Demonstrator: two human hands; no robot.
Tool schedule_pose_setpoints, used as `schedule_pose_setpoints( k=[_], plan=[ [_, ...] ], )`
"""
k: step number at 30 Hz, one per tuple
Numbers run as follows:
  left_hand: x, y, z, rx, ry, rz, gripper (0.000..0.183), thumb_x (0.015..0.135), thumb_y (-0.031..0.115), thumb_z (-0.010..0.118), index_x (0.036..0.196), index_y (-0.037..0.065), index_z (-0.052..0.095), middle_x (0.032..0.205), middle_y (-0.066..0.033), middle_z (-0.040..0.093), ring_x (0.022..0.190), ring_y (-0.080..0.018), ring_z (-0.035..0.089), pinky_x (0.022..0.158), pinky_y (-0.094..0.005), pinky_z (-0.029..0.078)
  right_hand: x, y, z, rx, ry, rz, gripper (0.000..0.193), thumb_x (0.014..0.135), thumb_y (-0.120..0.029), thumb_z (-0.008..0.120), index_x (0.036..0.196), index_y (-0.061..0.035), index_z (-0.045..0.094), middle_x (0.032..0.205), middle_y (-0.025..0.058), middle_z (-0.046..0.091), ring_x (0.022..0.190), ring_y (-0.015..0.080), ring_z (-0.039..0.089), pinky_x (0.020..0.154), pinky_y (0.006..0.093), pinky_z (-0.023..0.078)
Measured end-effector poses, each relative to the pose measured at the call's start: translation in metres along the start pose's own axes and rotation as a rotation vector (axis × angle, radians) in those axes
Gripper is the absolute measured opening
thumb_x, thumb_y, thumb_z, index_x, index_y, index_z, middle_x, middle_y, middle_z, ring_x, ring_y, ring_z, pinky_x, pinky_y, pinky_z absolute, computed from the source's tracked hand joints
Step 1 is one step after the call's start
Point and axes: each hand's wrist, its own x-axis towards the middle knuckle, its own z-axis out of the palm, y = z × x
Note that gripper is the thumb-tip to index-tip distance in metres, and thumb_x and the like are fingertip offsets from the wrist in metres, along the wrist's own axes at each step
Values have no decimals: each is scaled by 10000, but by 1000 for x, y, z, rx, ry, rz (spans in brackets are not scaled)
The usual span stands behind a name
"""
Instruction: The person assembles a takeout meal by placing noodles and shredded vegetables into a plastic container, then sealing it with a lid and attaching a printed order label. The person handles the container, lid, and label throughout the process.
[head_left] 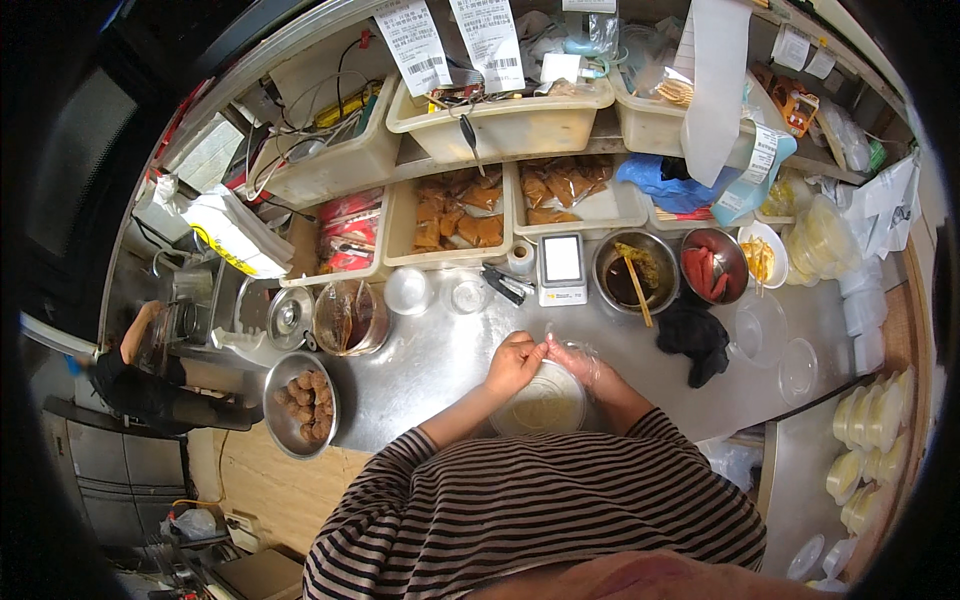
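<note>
We have a round plastic tub (572, 390) on the metal bench (430, 350), close against our striped shirt (540, 490). Our bare left hand (515, 362) curls partly closed over the tub's far rim, touching our right hand (575, 362), also half-curled, in a clear plastic glove (597, 372); whether either grips anything we cannot tell. Beyond the tub stands a white digital scale (563, 296). Right of the tub lies a black cloth (695, 340); well left of it, brown balls (308, 400) fill a steel bowl (285, 434).
</note>
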Motion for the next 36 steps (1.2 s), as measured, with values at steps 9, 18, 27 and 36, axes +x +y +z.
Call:
schedule_pose_setpoints(
  k=[9,18,27,36],
  plan=[
    [-11,8,11,-95,138,150,304,894,175,590,640,10,611,592,-121,495,571,-283,484,545,-380,403,-10,5,10,-182,-50,-175,549,987,-484,350,1222,-26,541,1162,81,557,1071,181,514,915,308,428],
    [3,-5,12,-45,117,-118,399,941,245,510,636,11,617,615,-140,537,610,-306,526,612,-376,437,-26,8,0,35,98,-25,663,956,-557,362,1336,-22,456,1291,123,509,1170,228,489,989,364,393],
    [-10,-5,18,18,105,-216,391,933,205,515,608,-1,583,651,-165,578,643,-348,545,651,-414,444,-44,12,6,-372,314,348,861,871,-632,475,1373,59,369,1405,255,373,1260,344,399,1022,414,351],
    [-16,-12,13,286,99,-327,364,909,237,533,658,-5,635,720,-196,595,712,-375,568,693,-435,457,-57,24,2,-487,278,232,738,925,-617,339,1406,-58,373,1444,239,339,1361,362,282,1102,417,242]
  ],
)
